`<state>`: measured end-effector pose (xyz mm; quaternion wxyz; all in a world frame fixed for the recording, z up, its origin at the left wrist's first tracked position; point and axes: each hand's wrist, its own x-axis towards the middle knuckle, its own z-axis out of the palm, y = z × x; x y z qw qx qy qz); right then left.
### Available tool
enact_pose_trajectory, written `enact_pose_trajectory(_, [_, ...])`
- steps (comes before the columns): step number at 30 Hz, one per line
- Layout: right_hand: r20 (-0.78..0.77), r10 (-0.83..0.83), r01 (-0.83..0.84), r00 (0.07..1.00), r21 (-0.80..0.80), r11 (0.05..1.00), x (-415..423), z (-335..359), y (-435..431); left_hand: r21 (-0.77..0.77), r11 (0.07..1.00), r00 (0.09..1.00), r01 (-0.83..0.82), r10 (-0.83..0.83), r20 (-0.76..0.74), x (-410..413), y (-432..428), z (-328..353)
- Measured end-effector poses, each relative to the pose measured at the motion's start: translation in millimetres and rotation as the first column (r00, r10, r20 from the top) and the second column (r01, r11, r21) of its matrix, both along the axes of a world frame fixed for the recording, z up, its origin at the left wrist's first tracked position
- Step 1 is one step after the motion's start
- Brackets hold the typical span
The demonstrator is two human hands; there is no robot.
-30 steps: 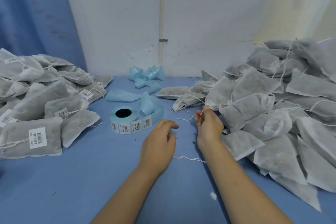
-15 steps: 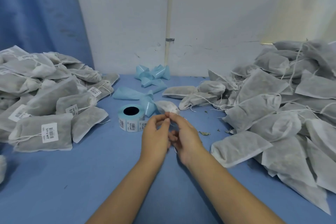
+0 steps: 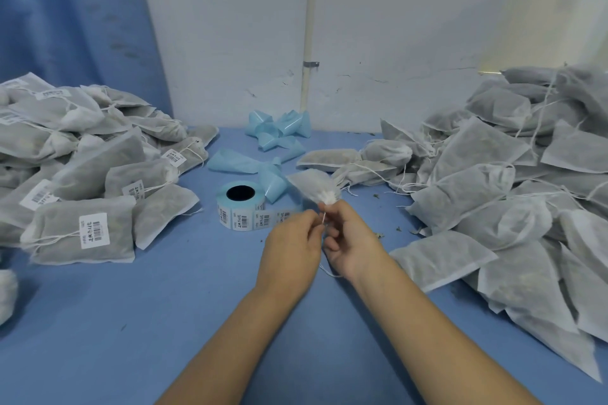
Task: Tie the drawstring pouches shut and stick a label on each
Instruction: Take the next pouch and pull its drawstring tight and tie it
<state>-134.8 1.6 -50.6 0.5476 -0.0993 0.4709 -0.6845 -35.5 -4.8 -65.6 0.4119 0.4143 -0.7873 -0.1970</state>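
Note:
A small grey drawstring pouch [image 3: 312, 186] hangs in the air at the table's middle, its gathered white neck pointing toward me. My left hand [image 3: 292, 246] and my right hand [image 3: 353, 240] meet just below that neck, and each pinches the thin white drawstring [image 3: 324, 219] between thumb and fingers. A loose end of the string trails under my right wrist. A roll of barcode labels [image 3: 245, 209] on light blue backing stands just left of my hands.
Labelled, tied pouches [image 3: 82, 233] are heaped at the left. A bigger heap of unlabelled pouches [image 3: 493, 194] fills the right side. Peeled blue backing strips [image 3: 279, 131] lie by the white wall. Blue table surface [image 3: 164, 306] lies in front.
My hands came together from apart, and the pouch was pulled out of the right heap to the middle. Its neck is now drawn tight above my fingers.

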Motion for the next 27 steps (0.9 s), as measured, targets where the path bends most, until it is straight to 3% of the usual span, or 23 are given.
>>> enact_pose_trajectory(3, [0.098, -0.030, 0.033, 0.995, -0.029, 0.999, -3, 0, -1, 0.019, 0.999, 1.000, 0.029, -0.029, -0.003, -5, 1, -2])
enact_pose_trajectory(7, [0.087, -0.038, 0.041, 0.995, -0.033, 0.999, -3, -1, 0, 0.063, 0.997, 0.999, 0.033, -0.031, -0.040, -2, 0, -6])
enact_pose_trajectory(9, [0.028, -0.024, 0.025, 0.999, -0.036, 0.999, -4, 1, 3, 0.073, 0.997, 0.999, -0.001, 0.004, -0.043, 1, -1, -6])
enact_pose_trajectory(11, [-0.157, -0.052, 0.051, 0.986, -0.011, 0.999, -4, 1, 6, 0.081, 0.995, 0.999, -0.050, 0.051, -0.009, 5, -2, -5])
enact_pose_trajectory(14, [-0.565, -0.124, 0.153, 0.816, 0.003, 0.988, -3, -5, 10, 0.036, 0.994, 0.982, -0.102, 0.095, 0.160, 5, 0, -3])
enact_pose_trajectory(18, [-0.807, -0.109, 0.157, 0.580, -0.020, 0.987, -9, -11, 14, -0.060, 0.989, 0.937, -0.132, 0.144, 0.317, 3, 4, -1])
enact_pose_trajectory(20, [-0.893, -0.088, 0.148, 0.440, -0.024, 0.989, -11, -14, 16, -0.074, 0.985, 0.927, -0.155, 0.171, 0.334, 4, 2, -2])
enact_pose_trajectory(24, [-0.940, -0.049, 0.148, 0.338, 0.001, 0.989, -7, -14, 19, -0.047, 0.979, 0.950, -0.199, 0.205, 0.238, 7, 1, -4])
enact_pose_trajectory(27, [-0.986, -0.009, 0.147, 0.165, 0.016, 0.989, -3, -11, 24, -0.070, 0.977, 0.967, -0.200, 0.209, 0.144, 5, 2, -5])
